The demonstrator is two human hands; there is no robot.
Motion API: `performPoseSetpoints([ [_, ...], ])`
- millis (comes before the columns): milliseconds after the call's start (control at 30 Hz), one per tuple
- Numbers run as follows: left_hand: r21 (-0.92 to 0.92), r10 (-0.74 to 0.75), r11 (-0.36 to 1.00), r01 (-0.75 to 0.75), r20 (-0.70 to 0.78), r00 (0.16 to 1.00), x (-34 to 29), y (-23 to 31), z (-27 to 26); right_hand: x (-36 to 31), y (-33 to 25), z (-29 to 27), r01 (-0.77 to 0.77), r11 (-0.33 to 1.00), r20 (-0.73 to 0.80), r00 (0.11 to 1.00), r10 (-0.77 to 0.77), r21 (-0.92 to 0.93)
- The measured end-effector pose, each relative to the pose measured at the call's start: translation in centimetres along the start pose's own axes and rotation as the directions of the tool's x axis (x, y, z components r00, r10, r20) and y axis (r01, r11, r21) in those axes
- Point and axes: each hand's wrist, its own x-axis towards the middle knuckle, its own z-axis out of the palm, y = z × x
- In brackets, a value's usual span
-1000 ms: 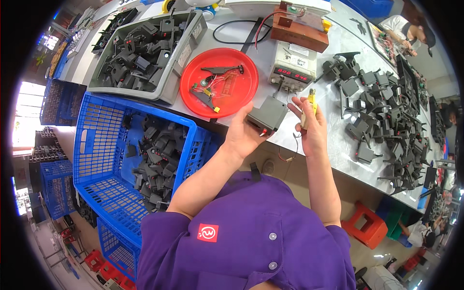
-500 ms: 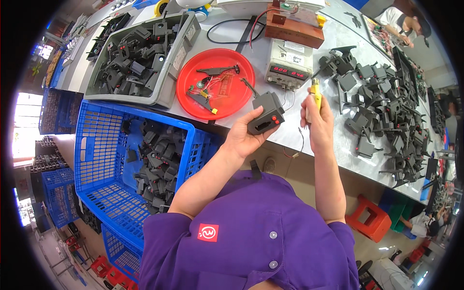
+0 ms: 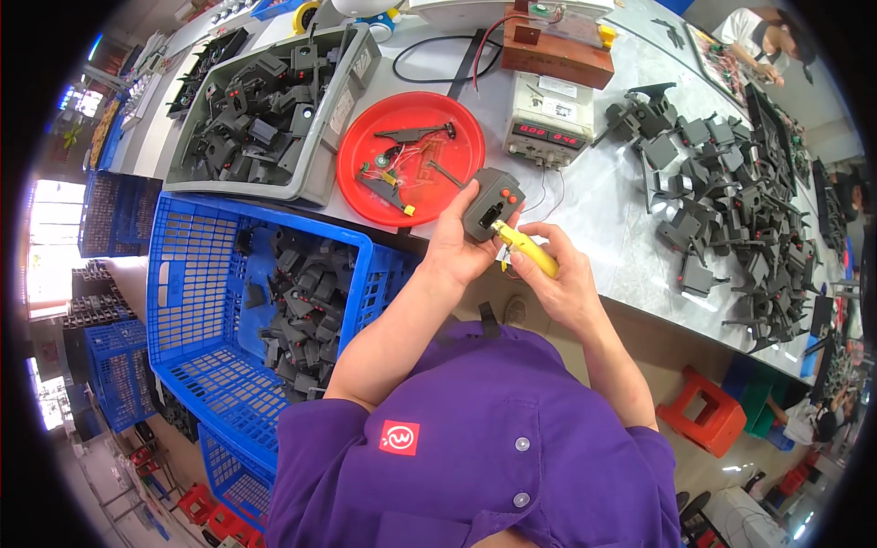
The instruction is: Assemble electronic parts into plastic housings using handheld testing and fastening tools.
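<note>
Two-handed, clasps dark-grey boxy plastic housing [image 3: 493, 194] in curled left hand [image 3: 451, 247], yellow-handled metal-tipped tool [image 3: 532, 252] in curled right hand [image 3: 565, 289]. Now brings tool to housing's recess [image 3: 491, 217], focusing work there.

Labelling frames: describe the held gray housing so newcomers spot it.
Find the round red tray. At its lower right, the left hand grips a gray housing with two red dots; unlike the heaped housings, it has a yellow tool at its opening.

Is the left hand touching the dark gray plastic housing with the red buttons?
Touching: the head view shows the left hand gripping the dark gray plastic housing, thumb lying against its side.
</note>
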Motion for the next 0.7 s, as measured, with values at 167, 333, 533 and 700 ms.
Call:
performPoseSetpoints([
  [167,0.062,-0.008,0.998,0.006,0.02,1.0,-0.4,-0.4,0.5,0.3,0.2,0.1,0.043,0.999,0.004,0.999,-0.043,-0.009],
  [333,0.109,-0.011,0.994,0.008,0.03,0.999,-0.3,-0.3,-0.1,0.6,0.2,0.2,0.057,0.998,-0.004,0.998,-0.057,-0.009],
  [533,0.136,0.004,0.991,-0.01,0.044,0.999,-0.3,-0.4,-0.2,0.8,-1.3,-0.3,-0.018,0.995,0.018,1.0,0.019,-0.094],
  [700,0.203,0.051,0.978,-0.047,-0.012,0.999,-0.4,-0.4,-0.1,1.1,-1.2,-0.2,0.01,0.99,-0.015,1.0,-0.012,-0.14],
])
